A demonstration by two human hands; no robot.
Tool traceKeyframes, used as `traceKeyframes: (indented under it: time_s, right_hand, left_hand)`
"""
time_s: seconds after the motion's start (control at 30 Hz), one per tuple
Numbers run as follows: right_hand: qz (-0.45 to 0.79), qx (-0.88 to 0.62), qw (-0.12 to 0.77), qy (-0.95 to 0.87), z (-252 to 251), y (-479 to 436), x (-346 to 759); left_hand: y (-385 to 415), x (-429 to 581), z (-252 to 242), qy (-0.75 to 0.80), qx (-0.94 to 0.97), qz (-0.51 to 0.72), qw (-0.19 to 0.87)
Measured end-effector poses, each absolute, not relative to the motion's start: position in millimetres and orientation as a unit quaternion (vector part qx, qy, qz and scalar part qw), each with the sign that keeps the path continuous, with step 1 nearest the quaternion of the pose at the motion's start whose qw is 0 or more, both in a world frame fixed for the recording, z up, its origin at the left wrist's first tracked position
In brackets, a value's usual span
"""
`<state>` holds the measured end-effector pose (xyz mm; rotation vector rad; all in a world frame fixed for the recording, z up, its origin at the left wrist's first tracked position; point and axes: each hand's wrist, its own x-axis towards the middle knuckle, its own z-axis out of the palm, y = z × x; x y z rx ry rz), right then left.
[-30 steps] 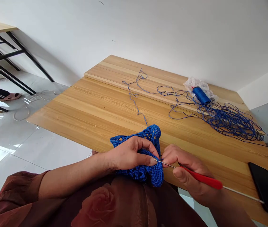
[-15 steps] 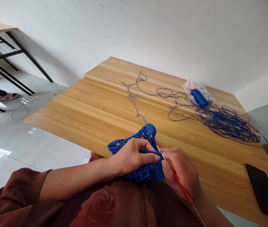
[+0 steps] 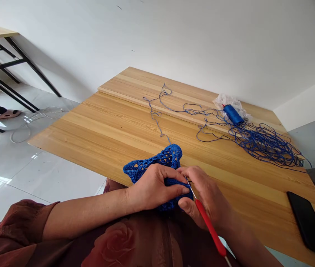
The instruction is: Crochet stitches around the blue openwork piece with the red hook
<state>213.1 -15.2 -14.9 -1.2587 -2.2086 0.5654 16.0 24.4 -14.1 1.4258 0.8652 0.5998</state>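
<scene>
My left hand (image 3: 153, 187) is closed around a blue crocheted piece (image 3: 157, 163) at the near edge of the wooden table (image 3: 96, 126), thumb and fingers pinching the fabric. Close beside it, my right hand (image 3: 209, 198) grips a crochet hook with a red handle (image 3: 209, 228); the metal tip meets the fabric right by my left thumb. A thin blue yarn strand (image 3: 157, 124) runs from the piece across the table to a loose tangle of yarn (image 3: 263, 142) and a blue spool (image 3: 232, 114).
The spool lies on crumpled clear plastic (image 3: 224, 99) near the far right. A black phone (image 3: 309, 224) lies flat at the table's right edge. A black-framed table (image 3: 4, 63) stands at the far left over the glossy floor, where a wire loop (image 3: 21, 133) lies.
The hook handle swung from pointing right to pointing down toward me. My right hand moved in closer to my left thumb, and the crocheted piece shifted slightly left.
</scene>
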Motion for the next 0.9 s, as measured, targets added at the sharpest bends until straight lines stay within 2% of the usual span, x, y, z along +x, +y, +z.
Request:
traceKeyframes:
  time_s: [0.17,0.27,0.43,0.6,0.83,0.9]
  right_hand:
    - [-0.009,-0.443,0.293,-0.847,-8.3,-21.3,227.4]
    - [-0.049,-0.400,0.294,-0.867,-4.9,-25.9,235.7]
    - [-0.019,-0.382,0.299,-0.874,-5.3,-27.8,240.3]
    - [0.061,-0.372,0.300,-0.876,0.1,-27.4,238.3]
    - [0.086,-0.341,0.242,-0.904,5.9,-28.0,241.5]
    - [0.127,-0.340,0.233,-0.902,8.3,-28.1,243.3]
  left_hand:
    - [32.8,12.5,-11.2,0.397,0.587,0.265,0.654]
    - [39.1,9.2,-6.0,0.406,0.570,0.235,0.675]
    - [46.9,4.5,-2.2,0.399,0.558,0.163,0.709]
    - [50.9,1.2,-4.5,0.385,0.583,0.153,0.699]
    - [54.1,-1.4,-3.5,0.344,0.597,0.109,0.717]
    - [54.4,-2.5,-2.9,0.341,0.585,0.103,0.729]
